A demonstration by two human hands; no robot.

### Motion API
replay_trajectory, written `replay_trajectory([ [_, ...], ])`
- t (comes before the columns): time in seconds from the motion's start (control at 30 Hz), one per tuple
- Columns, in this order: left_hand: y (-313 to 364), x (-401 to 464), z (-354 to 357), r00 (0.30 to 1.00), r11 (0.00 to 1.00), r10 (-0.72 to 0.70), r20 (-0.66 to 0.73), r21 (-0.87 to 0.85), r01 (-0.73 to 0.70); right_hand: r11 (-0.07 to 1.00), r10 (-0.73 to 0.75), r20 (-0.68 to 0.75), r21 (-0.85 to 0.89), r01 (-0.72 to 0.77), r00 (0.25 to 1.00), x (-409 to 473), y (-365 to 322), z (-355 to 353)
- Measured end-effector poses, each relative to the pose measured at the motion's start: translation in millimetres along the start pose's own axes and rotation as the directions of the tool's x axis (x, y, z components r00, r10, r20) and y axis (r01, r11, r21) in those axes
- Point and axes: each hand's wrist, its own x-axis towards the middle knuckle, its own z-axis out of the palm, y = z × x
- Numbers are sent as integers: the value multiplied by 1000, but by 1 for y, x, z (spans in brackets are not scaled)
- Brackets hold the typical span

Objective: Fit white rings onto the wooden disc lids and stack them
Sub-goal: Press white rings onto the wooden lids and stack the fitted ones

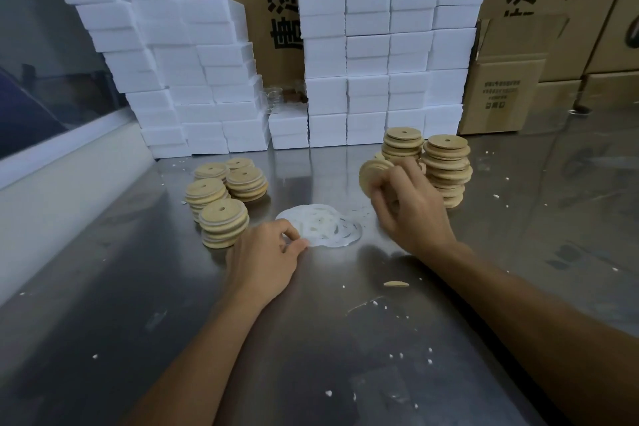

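A flat pile of white rings [325, 226] lies in the middle of the steel table [311, 339]. My left hand [266, 258] pinches a white ring at the pile's near left edge. My right hand [408, 207] grips a wooden disc lid [371, 173], tilted on edge, in front of two tall uneven stacks of wooden lids [446, 166]. Several shorter stacks of lids [224, 197] stand to the left of the ring pile.
Walls of white foam blocks [380, 45] and cardboard boxes [501, 93] close off the back of the table. A broken piece of wood [396, 284] and white crumbs lie on the near surface. A white ledge [52, 190] runs along the left.
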Motion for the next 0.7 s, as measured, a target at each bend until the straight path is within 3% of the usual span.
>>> replay_trajectory([
  [0.1,0,-2,-2,1000,999,-5,-25,-37,4,995,26,86,96,-34,996,0,-13,1],
  [0.23,1,-9,-3,998,999,51,-36,-2,-51,941,170,205,257,-220,964,0,-20,4],
  [0.4,6,-9,-4,988,985,108,-112,-126,-122,775,380,262,433,-460,887,1,-26,10],
  [0.47,11,-12,-2,990,961,94,-109,-250,-119,685,427,290,515,-515,857,1,-31,11],
  [0.53,16,-13,0,997,870,-19,-79,-492,-22,600,447,324,583,-548,834,0,-37,12],
  [0.6,21,-12,1,989,694,-145,18,-711,115,562,455,331,614,-555,827,0,-40,12],
  [0.7,24,-10,-1,976,558,-180,126,-804,206,553,498,342,583,-596,797,-2,-42,11],
])
